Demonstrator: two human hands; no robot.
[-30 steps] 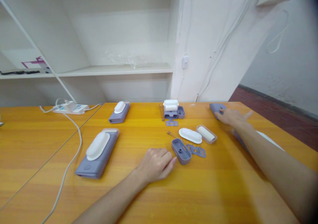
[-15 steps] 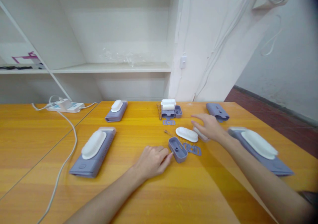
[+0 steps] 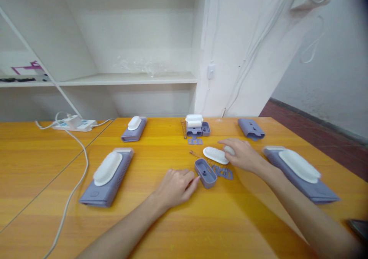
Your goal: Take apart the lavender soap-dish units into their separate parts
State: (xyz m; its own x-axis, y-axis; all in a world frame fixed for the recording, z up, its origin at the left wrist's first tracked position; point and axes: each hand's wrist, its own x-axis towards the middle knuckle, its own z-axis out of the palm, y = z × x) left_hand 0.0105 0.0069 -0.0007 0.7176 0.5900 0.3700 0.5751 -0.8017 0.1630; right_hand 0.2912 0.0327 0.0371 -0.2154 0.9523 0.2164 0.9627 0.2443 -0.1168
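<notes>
My left hand (image 3: 176,184) rests on the table with its fingers loosely curled, nothing visible in them. Its thumb tip is beside a small grey-purple oval cup (image 3: 205,173) with a post inside. My right hand (image 3: 243,154) has thumb and index finger around a pale oval piece (image 3: 229,150), partly hidden by the hand. Just left of it lies a white oval brush head (image 3: 215,155) with its textured side up. A thin coil spring (image 3: 196,153) lies behind the cup, and flat grey-purple cut-out plates (image 3: 222,172) lie to its right.
Grey-purple cases with white oval pieces on top lie at left (image 3: 106,176), far left (image 3: 134,128) and right (image 3: 300,172). An empty-looking sleeve (image 3: 251,129) and a stack of parts (image 3: 194,127) stand at the back. A power strip (image 3: 75,124) trails a cable.
My right hand has closed in on the pale oval piece, which has shifted slightly left and up between thumb and finger. My left hand has stayed in place.
</notes>
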